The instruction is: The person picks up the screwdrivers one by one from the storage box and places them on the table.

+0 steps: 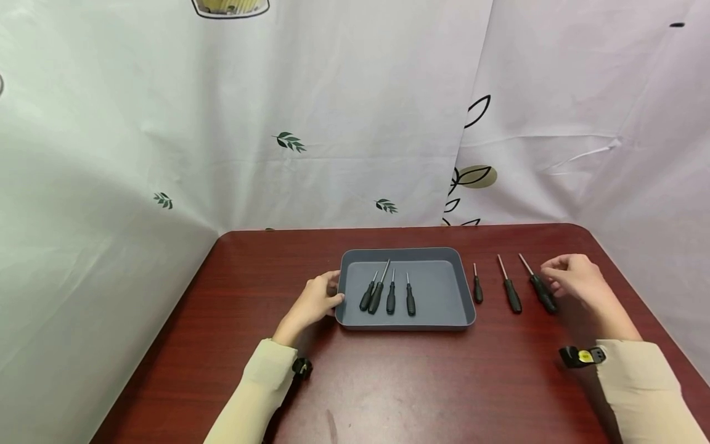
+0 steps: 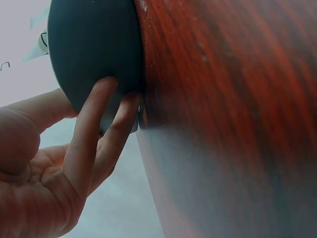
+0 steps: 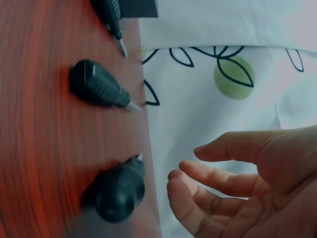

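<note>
At the left end of a grey tray (image 1: 438,296), my left hand (image 1: 315,301) grips the tray's side. In the left wrist view, its fingers lie against the tray's dark outer wall (image 2: 94,44) and the thumb reaches the rim. Several black-handled screwdrivers (image 1: 410,302) lie inside the tray. My right hand (image 1: 579,280) hovers beside the rightmost screwdriver (image 1: 542,295), loosely bent and holding nothing. The right wrist view shows a gap between its fingers and that screwdriver's handle (image 3: 119,193). To the left lie a middle screwdriver (image 1: 512,295) and a smaller screwdriver (image 1: 477,288).
Everything rests on a reddish-brown wooden table (image 1: 421,382). A white cloth curtain (image 1: 344,92) with leaf prints hangs behind the table and along its sides. The three loose screwdrivers lie between the tray and my right hand, tips pointing away.
</note>
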### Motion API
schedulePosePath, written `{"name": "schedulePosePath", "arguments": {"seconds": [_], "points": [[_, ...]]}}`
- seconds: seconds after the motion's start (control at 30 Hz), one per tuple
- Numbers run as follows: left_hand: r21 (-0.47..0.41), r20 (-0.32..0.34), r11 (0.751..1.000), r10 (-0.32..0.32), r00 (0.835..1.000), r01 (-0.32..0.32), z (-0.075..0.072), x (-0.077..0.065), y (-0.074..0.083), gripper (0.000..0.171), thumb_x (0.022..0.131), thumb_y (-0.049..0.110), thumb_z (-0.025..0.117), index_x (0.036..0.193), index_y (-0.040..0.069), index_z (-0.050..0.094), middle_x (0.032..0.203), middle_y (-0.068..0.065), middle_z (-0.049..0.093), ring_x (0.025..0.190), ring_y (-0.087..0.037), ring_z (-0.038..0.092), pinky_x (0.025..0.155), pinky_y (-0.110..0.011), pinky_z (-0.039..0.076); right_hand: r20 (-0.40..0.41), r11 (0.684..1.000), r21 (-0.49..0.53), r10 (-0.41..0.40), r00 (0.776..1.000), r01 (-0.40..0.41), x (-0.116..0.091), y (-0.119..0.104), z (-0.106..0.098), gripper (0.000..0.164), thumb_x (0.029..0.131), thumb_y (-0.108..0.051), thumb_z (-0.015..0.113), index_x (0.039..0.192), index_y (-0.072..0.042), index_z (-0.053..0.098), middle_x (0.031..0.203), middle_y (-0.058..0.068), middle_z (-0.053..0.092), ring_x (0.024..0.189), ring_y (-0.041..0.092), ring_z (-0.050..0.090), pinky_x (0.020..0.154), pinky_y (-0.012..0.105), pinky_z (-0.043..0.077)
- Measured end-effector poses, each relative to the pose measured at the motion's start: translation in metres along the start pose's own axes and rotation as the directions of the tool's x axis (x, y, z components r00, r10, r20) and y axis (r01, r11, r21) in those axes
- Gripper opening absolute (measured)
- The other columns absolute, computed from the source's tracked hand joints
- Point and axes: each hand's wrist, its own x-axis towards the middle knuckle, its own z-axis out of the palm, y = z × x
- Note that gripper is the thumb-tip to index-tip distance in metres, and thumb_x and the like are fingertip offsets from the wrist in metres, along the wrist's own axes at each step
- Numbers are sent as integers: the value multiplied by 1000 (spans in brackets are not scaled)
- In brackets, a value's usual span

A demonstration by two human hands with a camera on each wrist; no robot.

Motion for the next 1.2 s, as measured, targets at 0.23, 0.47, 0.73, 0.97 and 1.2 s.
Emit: {"name": "schedulePosePath", "arguments": {"seconds": [0.23,0.47,0.73,0.97,1.2], "points": [[13,-16,1000,-3,1000,4,1,-1,2,55,86,1,62,136,-2,40,103,-18,61,79,-20,64,50,-27,54,12,995,87,-49,999,48,2,-18,9,35,94,-15,51,109,17,53,82,15,62,62,17,60,54,33,55],[4,-9,1000,-5,1000,5,1,0,2,56,86,0,62,136,-2,39,104,-19,60,80,-21,64,51,-28,55,20,979,174,-107,994,102,4,-44,25,33,93,-14,54,107,16,54,78,15,63,61,19,62,55,38,55],[9,-15,1000,-3,1000,3,1,0,1,56,85,0,62,136,-2,40,104,-19,60,82,-21,63,50,-27,54,82,966,238,-123,989,100,8,-65,45,32,92,-12,56,107,16,55,76,11,62,63,25,63,57,41,56],[23,-15,1000,1,1000,0,2,-1,0,55,85,1,62,136,-2,40,103,-17,61,84,-21,63,51,-27,54,133,954,287,-123,983,81,12,-77,61,30,91,-7,56,105,19,54,76,21,63,64,31,65,61,46,55],[0,-14,1000,4,1000,-4,1,0,-1,55,85,1,62,136,-2,40,103,-17,61,84,-22,63,50,-27,54,172,930,362,-129,977,60,16,-88,74,29,91,-4,55,106,21,53,79,29,62,66,33,65,64,47,55]]}}
